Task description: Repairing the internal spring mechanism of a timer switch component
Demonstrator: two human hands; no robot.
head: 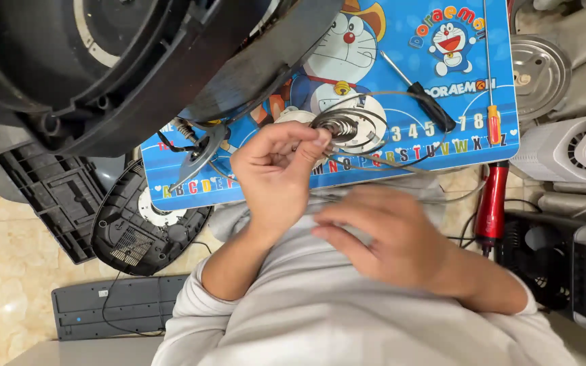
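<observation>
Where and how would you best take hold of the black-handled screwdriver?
Grip the screwdriver by its black handle, coming from above. It lies flat on the blue mat, shaft pointing up-left, and the handle is its thickest part, clear of the wires.

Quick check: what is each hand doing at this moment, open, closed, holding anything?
Left hand: fingers pinched shut on the round metal coil part.
Right hand: open, fingers loosely spread, holding nothing, resting against the grey shirt.

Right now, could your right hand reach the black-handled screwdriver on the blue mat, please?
Probably yes: the right hand is empty and close to the body, and the black-handled screwdriver lies uncovered on the blue mat. Only thin wires cross the path.
</observation>
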